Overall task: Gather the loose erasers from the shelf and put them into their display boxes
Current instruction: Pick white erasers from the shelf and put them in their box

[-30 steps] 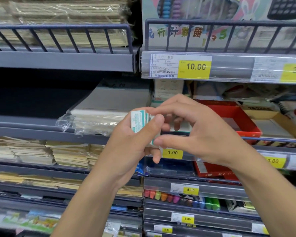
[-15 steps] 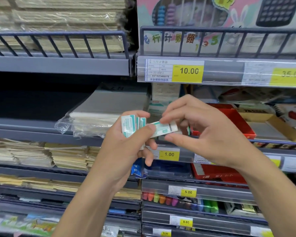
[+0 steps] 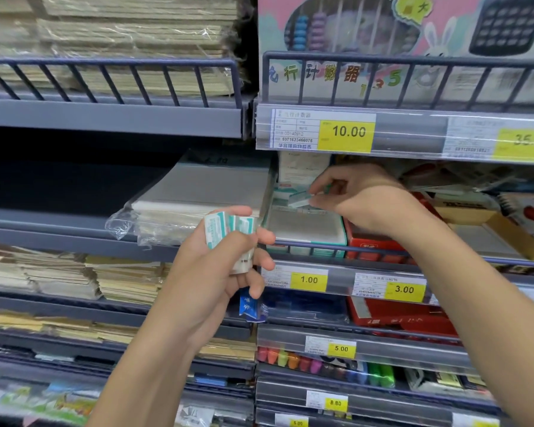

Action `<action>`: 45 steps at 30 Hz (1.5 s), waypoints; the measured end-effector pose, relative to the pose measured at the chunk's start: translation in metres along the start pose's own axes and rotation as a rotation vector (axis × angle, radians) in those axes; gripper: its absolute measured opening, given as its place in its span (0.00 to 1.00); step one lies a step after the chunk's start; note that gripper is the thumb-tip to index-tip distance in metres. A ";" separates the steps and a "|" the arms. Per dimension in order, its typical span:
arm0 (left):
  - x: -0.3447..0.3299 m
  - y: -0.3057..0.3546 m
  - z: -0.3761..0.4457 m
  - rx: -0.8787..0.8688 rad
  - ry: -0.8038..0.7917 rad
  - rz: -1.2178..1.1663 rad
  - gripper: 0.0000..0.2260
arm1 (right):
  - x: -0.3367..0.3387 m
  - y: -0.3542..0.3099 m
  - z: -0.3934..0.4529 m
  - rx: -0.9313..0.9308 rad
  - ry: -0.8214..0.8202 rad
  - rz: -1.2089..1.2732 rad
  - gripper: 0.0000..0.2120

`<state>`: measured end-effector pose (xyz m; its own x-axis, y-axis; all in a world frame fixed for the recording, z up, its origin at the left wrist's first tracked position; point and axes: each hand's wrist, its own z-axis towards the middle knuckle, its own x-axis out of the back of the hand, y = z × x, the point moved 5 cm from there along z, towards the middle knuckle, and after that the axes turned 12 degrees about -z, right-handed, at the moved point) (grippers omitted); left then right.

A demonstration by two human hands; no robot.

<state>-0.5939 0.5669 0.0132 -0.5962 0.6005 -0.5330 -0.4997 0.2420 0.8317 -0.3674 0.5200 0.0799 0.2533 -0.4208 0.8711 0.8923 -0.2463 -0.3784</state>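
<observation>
Teal-white eraser (image 3: 299,199) pinched between right-hand fingers (image 3: 319,183)

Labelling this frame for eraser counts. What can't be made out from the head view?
- Number of erasers held by the left hand: its fingers cover most of them.
- The single eraser pinched by the right hand: blurred, print unreadable.
- Inside of the display box: the right hand and the shelf rail hide it.
- The 35.00 price tag: cut by the right edge.
</observation>
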 end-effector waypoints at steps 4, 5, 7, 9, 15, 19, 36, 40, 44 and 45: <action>0.006 0.002 0.001 -0.017 0.012 0.052 0.09 | -0.019 -0.013 0.022 0.042 -0.098 -0.132 0.03; 0.007 0.003 0.001 -0.018 0.011 0.053 0.10 | -0.025 -0.015 0.026 0.048 -0.121 -0.160 0.04; 0.008 0.005 0.001 -0.009 0.020 0.063 0.12 | -0.034 -0.016 0.032 0.048 -0.146 -0.204 0.03; 0.010 0.006 0.002 0.012 0.034 0.079 0.12 | -0.040 -0.015 0.035 0.047 -0.141 -0.244 0.02; 0.010 0.007 0.002 0.057 0.011 0.079 0.16 | -0.054 -0.013 0.042 0.083 -0.169 -0.358 0.01; 0.011 0.004 0.003 0.065 0.012 0.082 0.12 | -0.056 -0.011 0.046 0.099 -0.199 -0.316 0.02; -0.004 -0.003 0.003 0.133 -0.125 0.090 0.08 | -0.011 -0.053 -0.058 0.419 -0.315 0.370 0.19; -0.004 -0.005 0.002 0.147 -0.119 0.063 0.09 | -0.014 -0.049 -0.060 0.394 -0.276 0.526 0.14; -0.003 -0.001 0.001 0.127 -0.104 0.031 0.07 | -0.012 -0.039 -0.064 0.346 -0.241 0.731 0.13; -0.003 0.000 0.001 0.117 -0.090 0.031 0.07 | -0.012 -0.038 -0.065 0.338 -0.223 0.746 0.14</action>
<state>-0.5910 0.5660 0.0154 -0.5491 0.6736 -0.4948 -0.4018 0.3063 0.8630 -0.4285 0.4775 0.0629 0.8561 -0.1787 0.4850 0.5167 0.3167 -0.7954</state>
